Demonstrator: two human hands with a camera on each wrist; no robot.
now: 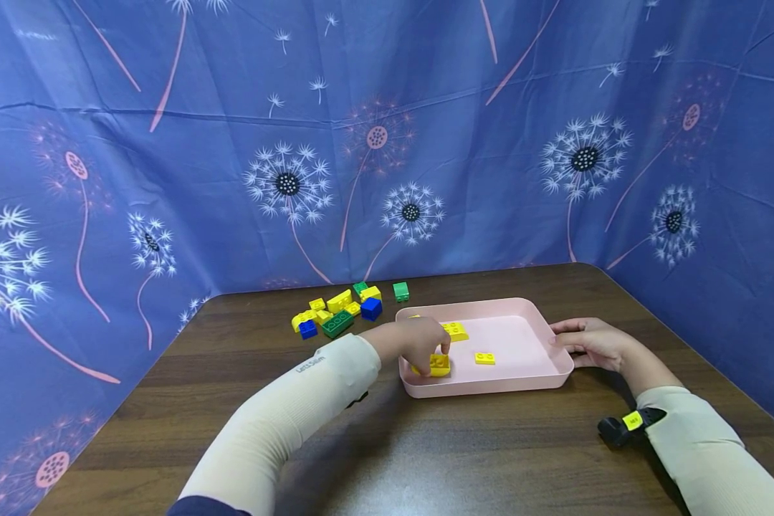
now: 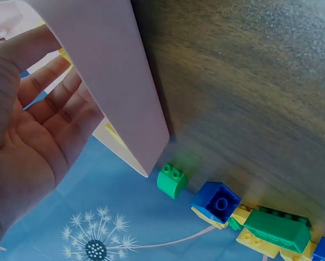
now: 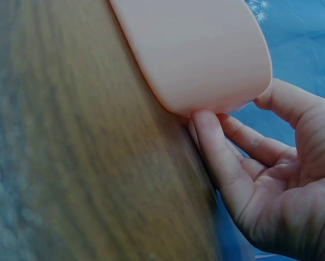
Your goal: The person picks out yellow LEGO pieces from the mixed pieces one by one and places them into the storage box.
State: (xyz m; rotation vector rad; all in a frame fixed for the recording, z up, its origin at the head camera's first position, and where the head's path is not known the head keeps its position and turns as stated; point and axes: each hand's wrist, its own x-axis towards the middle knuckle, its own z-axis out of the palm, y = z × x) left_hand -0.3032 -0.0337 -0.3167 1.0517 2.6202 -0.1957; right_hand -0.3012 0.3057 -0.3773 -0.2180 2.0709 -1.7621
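Note:
A pink tray [image 1: 490, 387] stands on the table with several yellow toy bricks inside. My left hand [image 1: 419, 342] reaches over its left side, thumb and fingers down around a yellow brick [image 1: 441, 368] near the front left corner. In the left wrist view the tray wall [image 2: 105, 70] hides most of that grip. Another yellow brick [image 1: 455, 331] lies behind the hand, and a small flat yellow brick [image 1: 485, 358] sits mid-tray. At the right end, my right hand [image 1: 596, 344] holds the tray, fingers over the rim and thumb against the outer wall [image 3: 200, 60].
Left of the tray lies a loose pile of yellow, green and blue bricks, including a dark green brick [image 1: 337, 324] and a blue brick [image 1: 371, 309]. A single green brick [image 1: 401, 292] stands apart behind the tray. A blue dandelion-print cloth [image 1: 477, 215] hangs along the table's back edge.

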